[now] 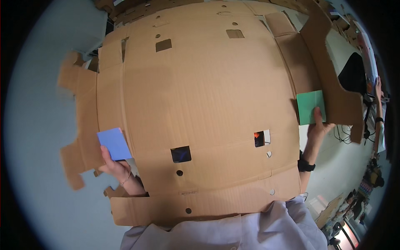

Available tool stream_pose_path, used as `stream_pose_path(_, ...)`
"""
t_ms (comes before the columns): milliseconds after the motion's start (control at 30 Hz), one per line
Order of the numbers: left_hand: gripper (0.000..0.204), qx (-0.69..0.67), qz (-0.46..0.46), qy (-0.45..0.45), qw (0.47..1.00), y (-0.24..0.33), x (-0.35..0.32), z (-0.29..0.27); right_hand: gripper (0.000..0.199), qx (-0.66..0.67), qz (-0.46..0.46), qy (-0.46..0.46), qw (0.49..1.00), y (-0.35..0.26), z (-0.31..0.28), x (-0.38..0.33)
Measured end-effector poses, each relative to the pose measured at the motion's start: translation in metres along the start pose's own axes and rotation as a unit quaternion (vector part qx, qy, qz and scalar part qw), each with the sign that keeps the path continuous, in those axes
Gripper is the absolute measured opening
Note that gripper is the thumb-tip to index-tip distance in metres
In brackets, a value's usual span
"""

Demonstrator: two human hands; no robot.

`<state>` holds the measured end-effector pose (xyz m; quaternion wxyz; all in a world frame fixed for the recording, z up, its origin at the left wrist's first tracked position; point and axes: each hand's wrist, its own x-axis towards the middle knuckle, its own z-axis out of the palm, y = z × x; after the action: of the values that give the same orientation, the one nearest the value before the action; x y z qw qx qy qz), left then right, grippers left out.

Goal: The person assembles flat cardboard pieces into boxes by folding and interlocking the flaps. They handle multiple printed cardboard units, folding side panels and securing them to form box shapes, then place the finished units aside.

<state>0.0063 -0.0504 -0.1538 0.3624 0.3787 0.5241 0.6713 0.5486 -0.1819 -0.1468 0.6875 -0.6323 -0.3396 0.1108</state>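
A large brown cardboard sheet [200,96], a flattened box with cut-outs and side flaps, spans most of the view in front of me. My left hand [114,166] grips its lower left side, thumb in front on a blue square card [114,143]. At the right side, my right hand [318,127] grips the sheet, with its thumb over a green square card [311,106]. Both forearms pass behind the sheet's near part. The fingers behind the cardboard are mostly hidden. The left flap [85,121] is blurred at its outer edge; the right flap [337,75] stands bent up.
More cardboard [137,14] lies beyond the far edge. To the right are a black object [354,73], dark cables [343,133] and another person's arm [378,108]. Assorted items [366,183] crowd the lower right. A pale cabinet-like block [79,27] stands far left.
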Motion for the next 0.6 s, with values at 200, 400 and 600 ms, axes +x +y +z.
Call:
stream_pose_path(200, 0.032, 0.313, 0.138, -0.090, 0.935, -0.012, 0.013, -0.031, 0.055, -0.227, -0.046, -0.187, 0.955, -0.026, -0.012, 0.004)
stream_pose_path(400, 0.048, 0.318, 0.188, -0.273, 0.888, -0.002, 0.003, -0.025, 0.052, -0.268, -0.091, -0.217, 0.934, -0.023, -0.006, -0.007)
stream_pose_path(600, 0.075, 0.070, -0.028, -0.323, 0.943, 0.000, 0.007, -0.045, 0.067, -0.140, -0.010, -0.328, 0.934, -0.031, -0.007, -0.014)
